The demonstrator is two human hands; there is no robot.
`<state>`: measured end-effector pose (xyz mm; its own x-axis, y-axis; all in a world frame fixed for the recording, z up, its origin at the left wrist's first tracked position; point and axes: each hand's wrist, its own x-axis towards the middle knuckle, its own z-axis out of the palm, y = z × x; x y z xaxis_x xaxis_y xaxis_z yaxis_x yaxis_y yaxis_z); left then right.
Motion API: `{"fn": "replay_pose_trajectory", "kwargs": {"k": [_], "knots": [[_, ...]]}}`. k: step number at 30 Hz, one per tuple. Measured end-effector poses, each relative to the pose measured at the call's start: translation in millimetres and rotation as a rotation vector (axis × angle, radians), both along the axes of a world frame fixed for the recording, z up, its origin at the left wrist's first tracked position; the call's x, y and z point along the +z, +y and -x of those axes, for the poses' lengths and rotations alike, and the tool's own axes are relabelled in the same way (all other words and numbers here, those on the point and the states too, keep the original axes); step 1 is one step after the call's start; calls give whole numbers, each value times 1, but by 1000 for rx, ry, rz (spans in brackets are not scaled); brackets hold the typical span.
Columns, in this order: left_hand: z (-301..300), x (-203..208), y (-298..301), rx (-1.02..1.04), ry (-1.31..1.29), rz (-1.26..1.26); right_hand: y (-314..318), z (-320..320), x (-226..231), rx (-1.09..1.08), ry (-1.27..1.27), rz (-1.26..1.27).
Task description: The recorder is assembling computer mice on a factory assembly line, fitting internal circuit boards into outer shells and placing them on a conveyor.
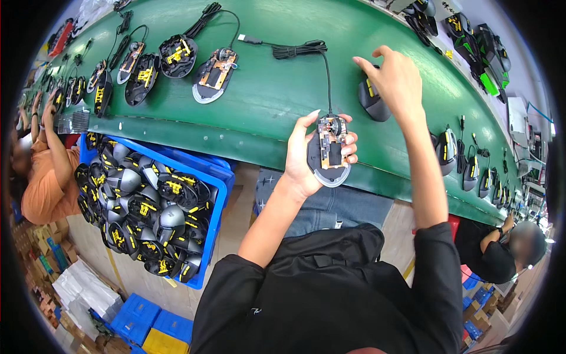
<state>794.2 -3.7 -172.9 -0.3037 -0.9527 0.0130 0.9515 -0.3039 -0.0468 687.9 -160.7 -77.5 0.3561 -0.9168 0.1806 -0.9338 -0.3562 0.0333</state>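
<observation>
My left hand (302, 154) is closed around an opened computer mouse base (331, 150). Its circuit board and scroll wheel face up, and a pale rim curves round the near end. A black cable runs from it to a tied bundle (299, 49) and a USB plug (250, 39) on the green bench. Over to the right, my right hand (398, 79) is raised, thumb and forefinger apart, with nothing visible between them. Beside and partly behind it is a dark mouse top shell (374, 101) with a yellow part; the hand covers some of it.
A blue crate (221, 203) full of grey mouse shells stands left of me. Opened mice (216, 75) and loose shells (178, 56) lie along the green conveyor bench (277, 88); assembled mice (446, 150) are at right. Co-workers (50, 171) sit at both sides.
</observation>
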Motion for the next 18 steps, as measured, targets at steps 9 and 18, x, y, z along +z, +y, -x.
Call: {"fn": "replay_pose_trajectory", "kwargs": {"k": [9,18], "knots": [[6,1,3,217,-150,15,85,31,-34,207,-1041,54],[30,20,5,570,-645,-162,149,9,-50,350,-945,53]]}}
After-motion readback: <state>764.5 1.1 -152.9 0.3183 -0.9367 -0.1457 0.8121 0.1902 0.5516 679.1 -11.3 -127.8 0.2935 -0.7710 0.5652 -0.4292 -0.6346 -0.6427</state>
